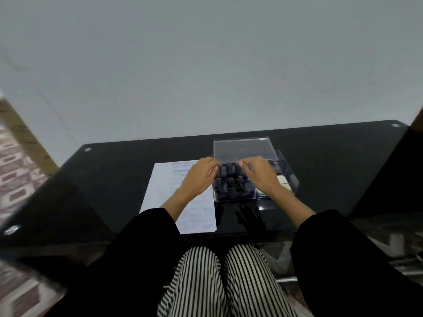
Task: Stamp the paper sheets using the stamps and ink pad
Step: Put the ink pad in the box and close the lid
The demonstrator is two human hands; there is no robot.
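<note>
A stack of white paper sheets (pixel 164 191) with blue stamp marks lies on the black glass table (pixel 119 175). To its right stands a clear plastic box (pixel 233 197) with its lid (pixel 243 148) raised at the back, holding several dark stamps (pixel 231 186) in rows. My left hand (pixel 200 178) reaches over the box's left edge, its curled fingertips at the back-left stamp; I cannot see whether they grip it. My right hand (pixel 261 175) hovers over the box's right half and pinches the top of a back-row stamp (pixel 238 168). No ink pad is identifiable.
A white block (pixel 282 180) sits in the box's right compartment, partly behind my right wrist. Metal fittings mark the table corners (pixel 87 149). A grey wall rises right behind the table. My striped knees (pixel 219 282) are under the near edge.
</note>
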